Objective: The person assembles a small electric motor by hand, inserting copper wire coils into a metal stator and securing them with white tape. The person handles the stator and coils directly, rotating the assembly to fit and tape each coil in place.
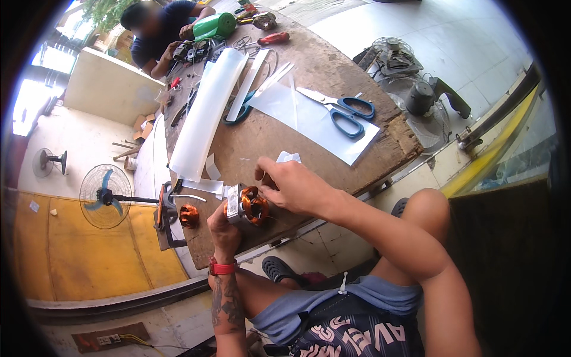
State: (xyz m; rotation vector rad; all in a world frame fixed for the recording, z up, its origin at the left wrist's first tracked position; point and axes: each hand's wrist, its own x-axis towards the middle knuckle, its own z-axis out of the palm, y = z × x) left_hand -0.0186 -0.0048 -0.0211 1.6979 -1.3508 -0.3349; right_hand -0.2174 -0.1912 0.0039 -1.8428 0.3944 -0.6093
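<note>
My left hand (222, 232), with a red watch on its wrist, grips a motor stator (239, 205) at the near edge of the wooden table. The stator has a grey metal core, and orange copper windings show on the side facing my right hand. My right hand (297, 185) is just right of the windings, its fingers curled in; what they pinch, if anything, is too small to make out. A second copper-wound piece (189, 216) sits on the table to the left. Small cut pieces of clear film (211, 169) lie beyond the stator.
On the table (321, 62) lie a roll of translucent film (208, 113), a flat sheet (318, 122), blue-handled scissors (345, 113), another pair (241, 113) and a red-handled tool (273, 38). A person (160, 35) works at the far end by a green object (215, 27). Fans (106, 196) stand around.
</note>
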